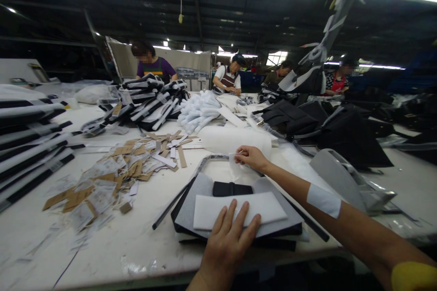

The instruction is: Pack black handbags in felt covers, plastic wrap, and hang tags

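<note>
A black handbag (278,229) lies on the worktable in front of me, with grey-white sheets (201,191) spread over it. Across its front rests a white foam pad (269,207). My left hand (230,232) lies on this pad, palm down and fingers spread. Farther off, by the plastic-wrapped bag handle (212,158), my right hand (251,158) pinches a thin translucent white sheet (235,166) between thumb and fingers. Between the two hands a black strap tab (223,188) shows above the pad. A pale blue patch (324,200) is stuck on my right forearm.
Brown and white tags (133,163) lie heaped to the left. Stacked wrapped black bags (30,145) stand at far left, more (153,100) behind. A white foam roll (235,138) lies beyond the handle. Black bags (351,132) cover the right side. Several co-workers (155,68) work across the table.
</note>
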`<state>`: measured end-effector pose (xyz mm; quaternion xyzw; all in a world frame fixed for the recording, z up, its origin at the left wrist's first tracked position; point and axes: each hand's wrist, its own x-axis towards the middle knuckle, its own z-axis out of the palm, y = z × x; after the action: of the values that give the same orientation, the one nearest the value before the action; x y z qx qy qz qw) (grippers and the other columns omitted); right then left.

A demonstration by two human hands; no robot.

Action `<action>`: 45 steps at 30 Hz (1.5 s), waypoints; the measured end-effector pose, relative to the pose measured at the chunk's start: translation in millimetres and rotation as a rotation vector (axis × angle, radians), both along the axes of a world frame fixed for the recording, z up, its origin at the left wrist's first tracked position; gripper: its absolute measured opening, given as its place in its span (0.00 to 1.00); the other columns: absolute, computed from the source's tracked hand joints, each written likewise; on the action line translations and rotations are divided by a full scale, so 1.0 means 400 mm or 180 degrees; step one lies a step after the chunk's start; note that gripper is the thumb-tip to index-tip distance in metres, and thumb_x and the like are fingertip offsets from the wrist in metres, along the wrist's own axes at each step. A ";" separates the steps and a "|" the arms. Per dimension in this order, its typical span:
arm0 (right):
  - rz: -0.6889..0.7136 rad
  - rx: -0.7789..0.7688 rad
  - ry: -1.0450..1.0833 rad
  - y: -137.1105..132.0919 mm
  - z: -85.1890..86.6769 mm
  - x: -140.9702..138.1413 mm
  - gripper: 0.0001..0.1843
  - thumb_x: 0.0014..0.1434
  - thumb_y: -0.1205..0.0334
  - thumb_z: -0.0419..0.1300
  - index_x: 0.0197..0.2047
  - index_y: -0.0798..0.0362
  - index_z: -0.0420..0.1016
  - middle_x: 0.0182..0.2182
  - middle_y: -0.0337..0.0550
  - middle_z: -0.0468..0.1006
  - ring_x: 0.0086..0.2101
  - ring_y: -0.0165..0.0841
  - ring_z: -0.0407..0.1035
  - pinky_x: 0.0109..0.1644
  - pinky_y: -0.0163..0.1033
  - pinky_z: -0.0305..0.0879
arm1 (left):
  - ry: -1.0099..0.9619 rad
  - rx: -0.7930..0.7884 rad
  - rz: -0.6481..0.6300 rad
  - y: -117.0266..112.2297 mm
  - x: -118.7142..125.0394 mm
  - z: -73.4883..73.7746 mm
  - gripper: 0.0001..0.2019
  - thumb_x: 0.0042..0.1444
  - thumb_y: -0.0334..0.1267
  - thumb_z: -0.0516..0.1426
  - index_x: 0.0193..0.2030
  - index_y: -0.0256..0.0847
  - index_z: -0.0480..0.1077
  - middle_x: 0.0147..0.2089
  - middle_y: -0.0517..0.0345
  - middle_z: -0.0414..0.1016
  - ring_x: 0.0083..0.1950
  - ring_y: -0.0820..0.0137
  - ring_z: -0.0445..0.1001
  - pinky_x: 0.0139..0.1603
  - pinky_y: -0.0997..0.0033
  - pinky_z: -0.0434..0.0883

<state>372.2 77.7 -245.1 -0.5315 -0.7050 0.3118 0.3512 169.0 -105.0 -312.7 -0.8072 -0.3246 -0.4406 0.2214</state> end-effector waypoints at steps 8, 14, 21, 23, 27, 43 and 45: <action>-0.0209 0.0405 -0.0037 -0.179 0.059 0.019 0.07 0.54 0.60 0.64 0.36 0.51 0.82 0.31 0.41 0.84 0.33 0.36 0.79 0.38 0.37 0.74 | 0.0643 -0.0316 -0.0053 -0.015 -0.032 0.042 0.20 0.69 0.36 0.50 0.66 0.52 0.64 0.68 0.58 0.64 0.67 0.57 0.65 0.62 0.58 0.70; -0.0416 0.1253 -0.1262 -0.339 0.075 0.036 0.06 0.58 0.61 0.64 0.37 0.44 0.83 0.34 0.36 0.85 0.33 0.36 0.79 0.40 0.38 0.72 | 0.0645 -0.0484 -0.0017 -0.011 -0.022 0.030 0.21 0.69 0.36 0.49 0.68 0.52 0.62 0.70 0.58 0.62 0.68 0.55 0.63 0.63 0.55 0.69; -0.0534 0.1633 -0.1576 -0.427 0.068 0.054 0.06 0.56 0.64 0.64 0.35 0.44 0.82 0.37 0.38 0.84 0.39 0.39 0.78 0.47 0.42 0.73 | 0.0827 -0.0647 -0.0070 -0.012 -0.025 0.039 0.23 0.69 0.36 0.49 0.69 0.50 0.59 0.70 0.57 0.61 0.69 0.55 0.62 0.63 0.54 0.68; -0.0493 0.1678 -0.1516 -0.446 0.068 0.054 0.05 0.57 0.64 0.64 0.35 0.44 0.81 0.37 0.39 0.84 0.40 0.39 0.78 0.49 0.44 0.73 | 0.0887 -0.0709 -0.0069 -0.015 -0.029 0.048 0.23 0.69 0.36 0.49 0.69 0.50 0.59 0.70 0.57 0.61 0.69 0.55 0.62 0.63 0.54 0.68; -0.0327 0.1791 -0.1476 -0.483 0.068 0.047 0.06 0.60 0.64 0.62 0.38 0.45 0.81 0.37 0.38 0.85 0.37 0.37 0.79 0.54 0.46 0.73 | 0.0840 -0.0791 -0.0059 -0.014 -0.027 0.058 0.22 0.69 0.35 0.50 0.68 0.50 0.60 0.70 0.57 0.61 0.69 0.54 0.62 0.64 0.53 0.68; 0.0463 0.2197 -0.1292 -0.556 -0.002 0.081 0.20 0.61 0.70 0.60 0.55 0.46 0.76 0.51 0.42 0.80 0.53 0.38 0.73 0.62 0.49 0.68 | 0.0932 -0.0834 -0.0173 -0.007 -0.024 0.071 0.24 0.69 0.32 0.47 0.70 0.48 0.57 0.70 0.56 0.62 0.68 0.55 0.63 0.63 0.51 0.67; 0.0468 0.2194 -0.1253 -0.557 -0.014 0.085 0.19 0.61 0.70 0.60 0.55 0.46 0.76 0.51 0.42 0.80 0.54 0.38 0.73 0.63 0.50 0.67 | 0.0973 -0.0847 -0.0179 -0.005 -0.023 0.072 0.24 0.69 0.33 0.49 0.70 0.50 0.57 0.69 0.55 0.63 0.68 0.54 0.64 0.63 0.50 0.67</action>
<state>406.1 -145.1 -250.7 -0.3803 -0.8581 -0.0264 0.3439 159.9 -107.2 -283.8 -0.8955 -0.3200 -0.2721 0.1471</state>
